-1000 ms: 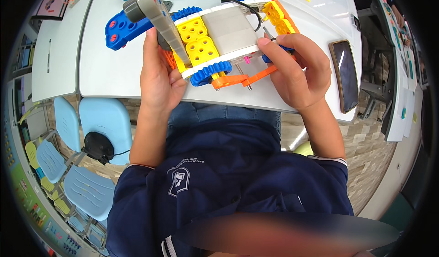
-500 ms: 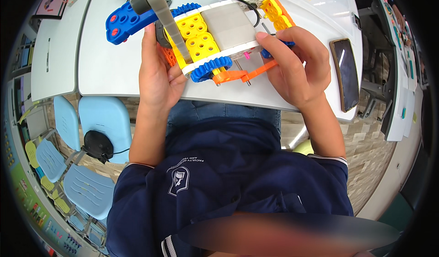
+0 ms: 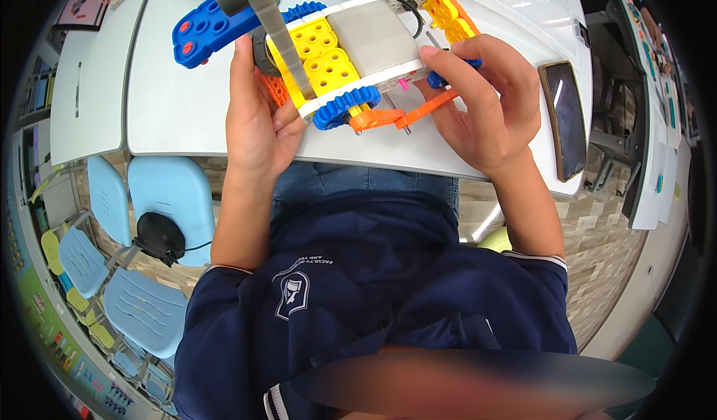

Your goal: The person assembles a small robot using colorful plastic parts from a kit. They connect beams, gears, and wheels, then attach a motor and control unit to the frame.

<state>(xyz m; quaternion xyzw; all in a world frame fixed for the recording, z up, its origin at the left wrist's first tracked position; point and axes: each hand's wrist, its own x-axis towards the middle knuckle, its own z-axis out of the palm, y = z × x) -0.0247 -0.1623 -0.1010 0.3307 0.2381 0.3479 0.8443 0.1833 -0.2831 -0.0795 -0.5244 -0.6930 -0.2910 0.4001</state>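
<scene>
Gripping the toy block model (image 3: 358,54) from both sides, the left hand (image 3: 258,121) and right hand (image 3: 485,106) curl closed around it above the white table (image 3: 172,114).

white table (image 3: 187,114), blue chairs (image 3: 168,196), perhaps tiled floor (image 3: 605,271)

A multicoloured plastic building-block vehicle (image 3: 358,54) sits on the white table (image 3: 172,114), gripped between the left hand (image 3: 258,117) and right hand (image 3: 485,99). Right of that grip lies a dark flat smartphone (image 3: 565,117); 2 pale blue plastic chairs (image 3: 160,200) stand below-left.
</scene>
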